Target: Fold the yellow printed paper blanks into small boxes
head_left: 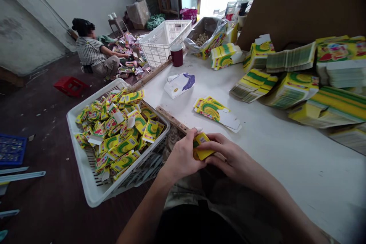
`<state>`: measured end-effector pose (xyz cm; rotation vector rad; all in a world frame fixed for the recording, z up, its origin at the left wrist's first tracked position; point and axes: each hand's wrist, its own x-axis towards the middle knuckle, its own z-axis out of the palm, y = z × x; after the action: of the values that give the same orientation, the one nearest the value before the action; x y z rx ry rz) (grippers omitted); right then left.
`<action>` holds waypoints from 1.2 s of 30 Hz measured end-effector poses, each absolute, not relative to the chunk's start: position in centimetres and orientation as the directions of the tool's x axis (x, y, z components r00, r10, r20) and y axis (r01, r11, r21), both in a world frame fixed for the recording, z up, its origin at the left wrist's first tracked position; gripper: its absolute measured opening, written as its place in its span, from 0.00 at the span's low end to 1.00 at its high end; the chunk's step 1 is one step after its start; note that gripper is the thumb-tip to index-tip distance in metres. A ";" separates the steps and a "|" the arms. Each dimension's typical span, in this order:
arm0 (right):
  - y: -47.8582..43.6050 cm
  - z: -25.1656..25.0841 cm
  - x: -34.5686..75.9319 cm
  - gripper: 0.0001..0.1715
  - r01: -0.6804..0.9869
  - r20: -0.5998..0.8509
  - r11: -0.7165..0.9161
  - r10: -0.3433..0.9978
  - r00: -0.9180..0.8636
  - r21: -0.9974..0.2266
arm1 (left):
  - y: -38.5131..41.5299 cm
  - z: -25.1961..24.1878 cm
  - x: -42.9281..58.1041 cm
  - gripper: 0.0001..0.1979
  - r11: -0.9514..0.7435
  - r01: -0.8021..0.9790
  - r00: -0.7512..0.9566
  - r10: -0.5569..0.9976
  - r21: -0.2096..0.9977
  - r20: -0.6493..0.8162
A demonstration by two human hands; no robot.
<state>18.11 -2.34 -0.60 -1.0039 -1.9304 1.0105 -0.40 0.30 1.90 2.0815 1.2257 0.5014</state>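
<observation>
The left hand (184, 155) is gripping a small yellow cardboard box (205, 153) over the lap (184, 194), the right hand (231, 156) pinching its other side, probably to steady it. Flat yellow-and-white cardboard cartons (213, 111) are lying just beyond, seemingly for easy reach.

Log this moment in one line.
left hand: holding small yellow box; right hand: holding same box; near crate: heaped cartons; table: flat cartons

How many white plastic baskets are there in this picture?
2: the near basket, left of the left hand, holding yellow boxes; the far basket, behind the mug. Others may be hidden.
</observation>
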 end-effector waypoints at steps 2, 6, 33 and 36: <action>-2.5 -0.5 18.0 0.15 0.281 0.246 0.374 0.883 -0.400 -0.884 | 0.4 2.1 -0.3 0.42 -0.338 0.623 0.482 0.876 0.706 -0.006; -3.0 -0.8 16.5 0.20 0.275 0.213 0.290 0.937 -0.278 -0.917 | 0.2 1.9 0.2 0.38 -0.355 0.620 0.480 0.877 0.700 0.020; 5.3 -5.1 23.0 0.11 0.799 0.129 -0.154 0.952 0.277 -0.581 | 3.7 0.2 -2.0 0.15 -0.060 -0.356 -0.171 0.985 0.933 -0.002; 7.1 -5.6 21.2 0.12 0.827 0.115 -0.126 0.968 0.223 -0.548 | 3.0 0.3 -1.1 0.12 -0.032 -0.322 -0.115 0.993 0.946 -0.006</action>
<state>21.23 7.12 -5.57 -1.9995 -1.6484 0.3680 -1.06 2.97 0.27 0.9146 1.0354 1.4396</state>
